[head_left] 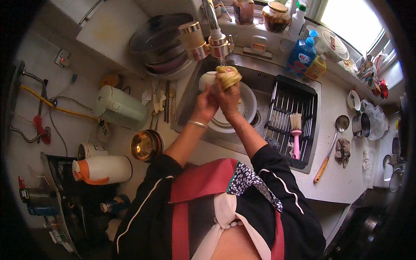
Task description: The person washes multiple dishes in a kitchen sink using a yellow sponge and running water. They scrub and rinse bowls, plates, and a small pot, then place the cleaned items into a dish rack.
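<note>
My left hand [207,101] grips a small white bowl [207,79] over the sink [191,107], just below the faucet [218,44]. Against the bowl's right side, my right hand [229,97] holds a bunched yellow cloth [228,77] under the spout. A thin stream of water seems to fall onto the cloth. Beneath both hands a white basin [249,104] stands in the sink, with a pale dish partly visible inside it. My wrists and forearms hide part of the basin.
A black drying rack [276,97] spans the sink's right side, holding a pink-handled brush [295,139]. A ladle [331,146] and crumpled rag [343,152] lie farther right. Blue soap bottle [300,57] stands behind. Left are stacked pans [159,42], metal bowls [144,145] and a green kettle [122,107].
</note>
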Demonstrator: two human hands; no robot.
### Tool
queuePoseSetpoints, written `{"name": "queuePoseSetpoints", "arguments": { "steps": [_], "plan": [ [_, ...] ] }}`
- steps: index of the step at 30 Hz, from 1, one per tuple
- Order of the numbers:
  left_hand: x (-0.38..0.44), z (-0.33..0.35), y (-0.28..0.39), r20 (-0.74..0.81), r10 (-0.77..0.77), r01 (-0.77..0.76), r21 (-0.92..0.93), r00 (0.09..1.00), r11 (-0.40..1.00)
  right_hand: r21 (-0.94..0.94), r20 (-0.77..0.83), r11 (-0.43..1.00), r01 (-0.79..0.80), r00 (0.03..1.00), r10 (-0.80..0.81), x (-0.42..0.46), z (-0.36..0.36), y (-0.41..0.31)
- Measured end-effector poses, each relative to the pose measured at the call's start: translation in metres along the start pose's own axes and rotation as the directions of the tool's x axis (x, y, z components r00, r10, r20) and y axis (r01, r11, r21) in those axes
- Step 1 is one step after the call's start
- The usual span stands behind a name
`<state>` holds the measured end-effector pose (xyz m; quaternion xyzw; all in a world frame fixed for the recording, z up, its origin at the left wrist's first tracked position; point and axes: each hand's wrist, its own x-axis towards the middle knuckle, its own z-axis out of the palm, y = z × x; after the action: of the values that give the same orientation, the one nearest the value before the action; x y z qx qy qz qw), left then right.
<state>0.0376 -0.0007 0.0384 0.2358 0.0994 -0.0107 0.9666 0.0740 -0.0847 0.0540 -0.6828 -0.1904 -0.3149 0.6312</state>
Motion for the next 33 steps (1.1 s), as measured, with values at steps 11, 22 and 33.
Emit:
{"name": "queuePoseSetpoints", "arguments": {
  "steps": [11,22,33],
  "plan": [
    [-0.032,0.004,0.041,0.155,-0.027,0.020,0.043,0.988,0.999,0.447,0.613,0.192,-0.874,0.455,0.646,0.010,-0.018,0.037],
    [-0.198,-0.028,0.131,0.047,0.457,-0.006,0.996,0.888,-0.091,0.180,0.489,0.360,-0.915,0.401,0.775,-0.037,-0.019,0.096],
    [-0.267,-0.062,0.122,0.100,0.606,0.399,0.667,0.789,-0.629,-0.014,0.498,0.390,-0.921,0.331,0.801,-0.054,-0.005,0.099]
  ]
}}
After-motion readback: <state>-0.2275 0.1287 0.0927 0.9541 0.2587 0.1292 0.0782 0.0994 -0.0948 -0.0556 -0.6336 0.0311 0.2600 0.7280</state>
